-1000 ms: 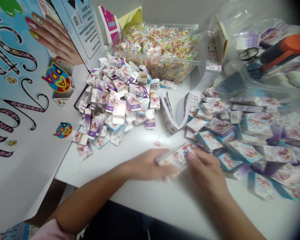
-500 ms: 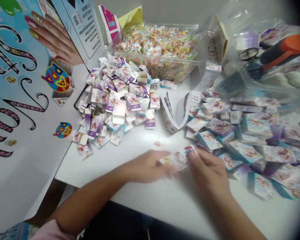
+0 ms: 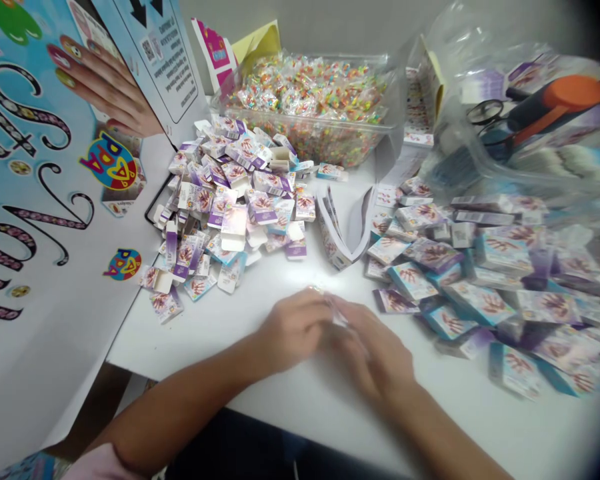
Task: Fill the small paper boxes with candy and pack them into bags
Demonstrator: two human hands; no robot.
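Note:
My left hand (image 3: pixel 297 327) and my right hand (image 3: pixel 377 343) meet above the white table in front of me. Both sets of fingers are closed around a small printed paper sheet (image 3: pixel 338 316). Only a pale, blurred sliver of it shows between them; the rest is hidden by the fingers. Just beyond my fingertips a small shiny bit (image 3: pixel 316 289) is partly visible. Behind the hands stands a stack of curved printed sheets (image 3: pixel 336 243), bent into a V shape.
Small open boxes (image 3: pixel 230 180) are heaped at left, closed boxes (image 3: pixel 473 293) at right. A clear plastic tub (image 3: pixel 310 123) holds small bags of coloured beads. A large printed carton (image 3: pixel 55 333) borders the left. A clear container (image 3: pixel 485 150) with an orange-and-dark tool (image 3: pixel 555 110) stands back right.
My hands have come together, and the sheet that was stretched between them is now mostly covered by fingers. My right hand has moved left, away from the closed boxes.

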